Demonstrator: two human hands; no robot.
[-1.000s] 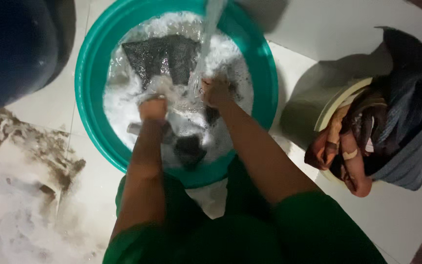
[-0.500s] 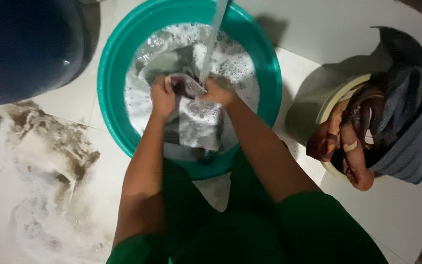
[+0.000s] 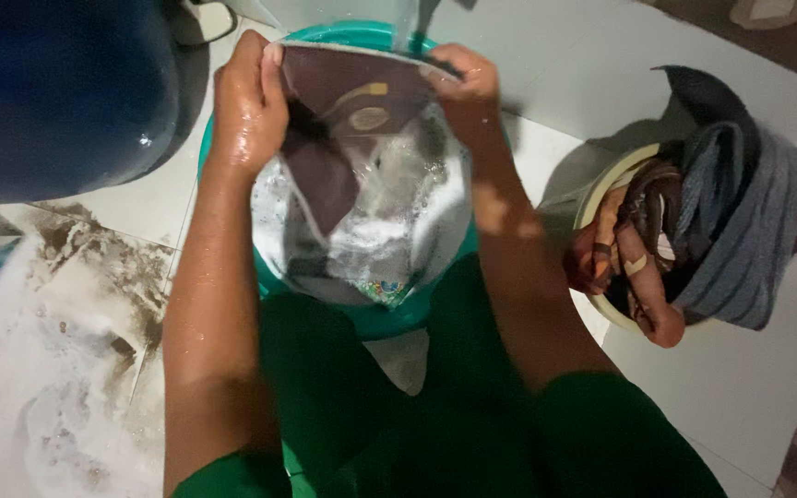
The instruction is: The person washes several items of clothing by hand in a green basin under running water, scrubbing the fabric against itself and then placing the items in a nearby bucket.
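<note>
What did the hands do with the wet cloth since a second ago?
Both hands, the left hand and the right hand, lifted the wet garment up out of the suds and spread it open over the green basin. Before, they were down in the foam, scrubbing it. The water stream keeps running, and the bucket of clothes stayed put.

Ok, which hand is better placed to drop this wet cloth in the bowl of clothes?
Right, probably. Both hands grip the wet cloth, but the right hand is on the side nearer the bowl of clothes; the left hand is farther.
</note>
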